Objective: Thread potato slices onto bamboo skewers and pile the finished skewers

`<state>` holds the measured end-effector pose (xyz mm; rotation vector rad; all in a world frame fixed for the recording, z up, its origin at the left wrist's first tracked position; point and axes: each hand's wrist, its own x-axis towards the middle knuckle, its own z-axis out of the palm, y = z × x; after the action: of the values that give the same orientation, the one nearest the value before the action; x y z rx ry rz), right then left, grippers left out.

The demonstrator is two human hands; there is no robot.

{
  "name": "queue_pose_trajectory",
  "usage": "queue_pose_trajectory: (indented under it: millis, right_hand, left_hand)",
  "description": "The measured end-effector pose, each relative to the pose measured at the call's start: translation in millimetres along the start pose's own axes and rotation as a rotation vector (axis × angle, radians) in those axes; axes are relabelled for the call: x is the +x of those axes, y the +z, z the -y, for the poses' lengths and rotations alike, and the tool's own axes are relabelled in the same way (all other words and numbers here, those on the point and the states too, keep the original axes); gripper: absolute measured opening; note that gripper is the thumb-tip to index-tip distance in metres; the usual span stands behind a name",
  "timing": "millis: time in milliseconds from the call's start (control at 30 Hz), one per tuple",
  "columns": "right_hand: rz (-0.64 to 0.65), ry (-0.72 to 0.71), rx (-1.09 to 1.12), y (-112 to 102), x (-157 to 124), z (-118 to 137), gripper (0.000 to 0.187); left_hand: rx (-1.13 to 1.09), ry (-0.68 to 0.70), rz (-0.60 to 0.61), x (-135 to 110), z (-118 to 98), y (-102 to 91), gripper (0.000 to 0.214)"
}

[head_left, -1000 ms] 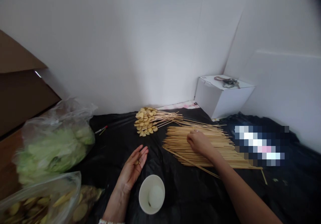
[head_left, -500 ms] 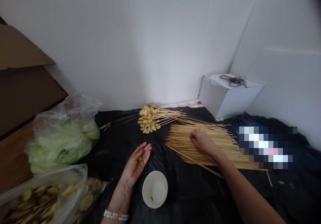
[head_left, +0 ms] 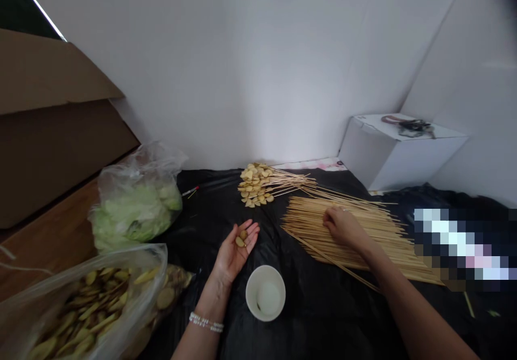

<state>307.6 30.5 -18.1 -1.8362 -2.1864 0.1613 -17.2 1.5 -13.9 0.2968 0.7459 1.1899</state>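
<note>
The skewers point(head_left: 307, 223) are tan, the cup point(head_left: 265, 294) white, the sheet point(head_left: 212, 209) black

White walls point(head_left: 202, 53), corner point(head_left: 433, 42) at right, brown wooden surface point(head_left: 60, 225), soft light point(head_left: 291, 96)

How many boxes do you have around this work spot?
2 in view: a brown cardboard box at far left, cut off by the picture's edge, and a plain white box at back right, beyond the thin pale wooden sticks under the right hand. Others may be hidden.

Left wrist point(head_left: 221, 278) wears pale beads point(head_left: 206, 322); right hand point(head_left: 346, 228), a ring point(head_left: 343, 209).
</note>
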Motion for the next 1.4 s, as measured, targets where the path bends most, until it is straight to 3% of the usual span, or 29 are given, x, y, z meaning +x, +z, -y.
queue_pose_trajectory:
  millis: [133, 333, 633, 1033, 1233, 1400]
  right_hand:
    - [-0.004, 0.009, -0.025, 1.3, -0.5, -0.4, 0.008]
    - [0.023, 0.012, -0.022, 2.8, 0.2, -3.3, 0.009]
    - [0.001, 0.001, -0.048, 0.6, -0.1, 0.7, 0.014]
    - [-0.029, -0.032, -0.075, -0.6, -0.1, 4.1, 0.017]
    - [-0.127, -0.042, -0.102, -4.6, -0.7, 8.3, 0.011]
    - [-0.064, -0.078, -0.026, -6.4, -0.6, 8.6, 0.007]
  left_hand:
    - [-0.060, -0.013, 0.087, -0.8, -1.4, -1.9, 0.055]
    - [-0.059, 0.004, 0.104, -2.4, -0.7, 0.2, 0.066]
    - [-0.053, 0.015, 0.102, -1.2, -1.1, 2.6, 0.052]
    - [-0.003, 0.100, -0.024, 0.6, -1.7, 4.9, 0.044]
    - [-0.047, 0.083, -0.080, 3.7, -1.8, 2.9, 0.041]
    - [-0.051, 0.073, -0.076, 3.4, -1.4, 2.1, 0.042]
